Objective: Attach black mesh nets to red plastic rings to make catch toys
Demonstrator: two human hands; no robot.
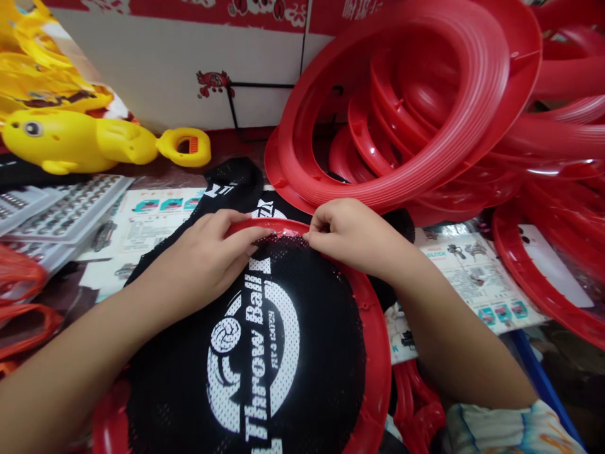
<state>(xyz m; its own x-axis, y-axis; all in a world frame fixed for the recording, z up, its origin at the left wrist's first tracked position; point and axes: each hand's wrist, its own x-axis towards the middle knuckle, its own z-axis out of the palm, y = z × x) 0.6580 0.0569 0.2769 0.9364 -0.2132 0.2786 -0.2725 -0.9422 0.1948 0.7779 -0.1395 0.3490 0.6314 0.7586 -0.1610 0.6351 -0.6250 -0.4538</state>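
Note:
A black mesh cloth printed with white "Throw Ball" lettering lies over a red plastic ring in front of me. My left hand grips the far rim, thumb on the cloth's edge and fingers around the ring. Just to its right, my right hand is closed in a pinch on the mesh edge at the same rim. Small pegs show along the ring's right side, where the cloth edge runs. Beyond the rim, more black printed cloth is bunched. My right fingertips are partly hidden.
Red plastic rings are heaped at the back right, leaning close over my right hand. A yellow animal-shaped toy lies at the left, above clear trays of small round parts. Printed card sheets cover the table. A white-and-red box stands behind.

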